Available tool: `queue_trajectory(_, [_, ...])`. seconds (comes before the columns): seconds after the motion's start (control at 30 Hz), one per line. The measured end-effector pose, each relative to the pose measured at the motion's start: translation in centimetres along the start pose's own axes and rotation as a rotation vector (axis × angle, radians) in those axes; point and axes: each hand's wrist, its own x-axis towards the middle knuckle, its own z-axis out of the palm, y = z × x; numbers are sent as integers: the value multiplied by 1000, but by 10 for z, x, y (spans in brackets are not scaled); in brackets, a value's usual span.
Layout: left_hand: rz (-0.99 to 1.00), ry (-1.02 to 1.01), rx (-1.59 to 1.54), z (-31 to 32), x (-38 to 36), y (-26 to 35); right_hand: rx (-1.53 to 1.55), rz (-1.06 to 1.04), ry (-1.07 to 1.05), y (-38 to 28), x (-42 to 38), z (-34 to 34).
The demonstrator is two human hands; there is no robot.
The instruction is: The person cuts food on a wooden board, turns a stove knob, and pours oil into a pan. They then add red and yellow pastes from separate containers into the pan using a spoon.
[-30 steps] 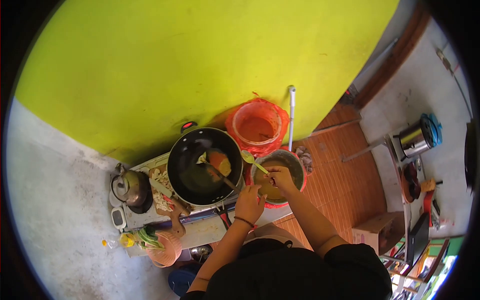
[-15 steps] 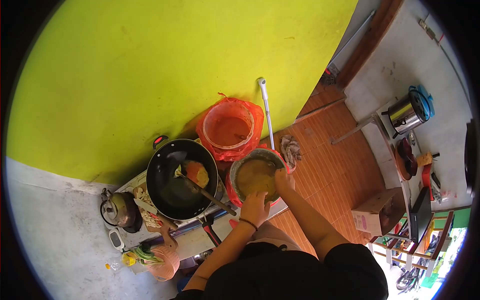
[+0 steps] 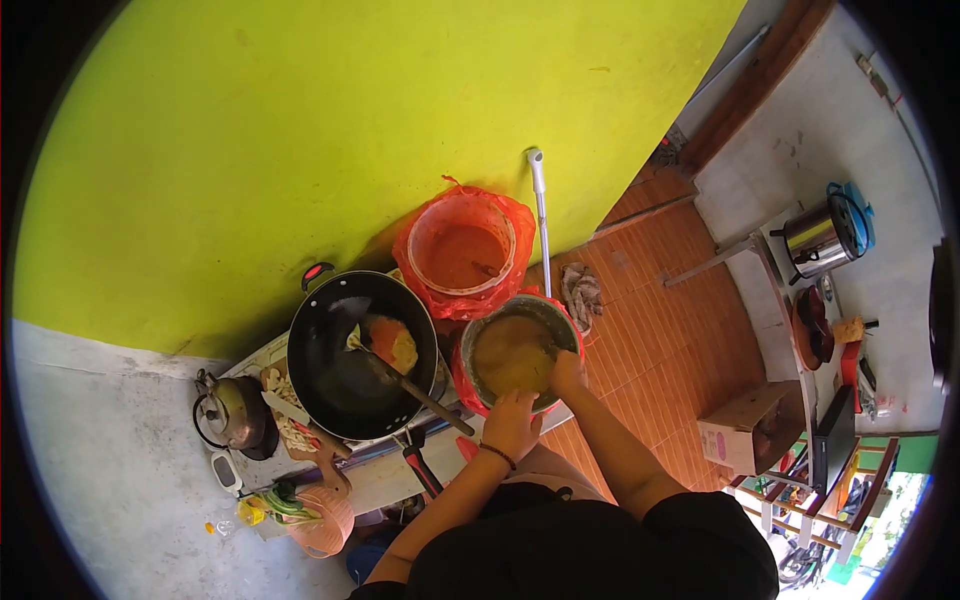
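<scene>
My left hand lies at the lower rim of a grey pot, its fingertips at the edge. My right hand is at the right side of the same pot, fingers curled at the rim. Yellowish-brown liquid fills the pot, and red plastic shows around its outside. Left of it stands a black wok holding an orange and yellow mass and a wooden-handled spatula. Behind the pot is a red plastic-wrapped tub with reddish liquid.
A kettle, a cutting board with chopped food and a knife, and a pink basket are at the left. A cloth lies right of the pot. A cardboard box and a steel pot are further right.
The view has shifted slightly. My right hand has moved a little down along the pot's right rim, and my left hand sits slightly lower at its edge.
</scene>
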Motion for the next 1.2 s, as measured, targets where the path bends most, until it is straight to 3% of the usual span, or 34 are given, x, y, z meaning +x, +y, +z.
queue_trajectory(0.13, [20, -2, 3, -2, 1, -2, -192, -107, 84, -5, -8, -14])
queue_trajectory(0.33, [16, -16, -10, -4, 0, 0, -460, -212, -40, -11, -24, -34])
queue_trajectory(0.83, [65, -13, -54, 1, -7, 5, -550, -342, -64, -12, -4, -39])
queue_trajectory(0.93, [80, -8, -54, -2, -10, 15, -493, -304, 1, -13, 3, -39])
queue_trajectory(1.13, [111, -49, -96, 6, -15, 21, -508, -152, -84, -28, -4, -37])
queue_trajectory(1.2, [106, -59, -93, 7, -16, 19, -378, -128, -15, -15, 2, -14])
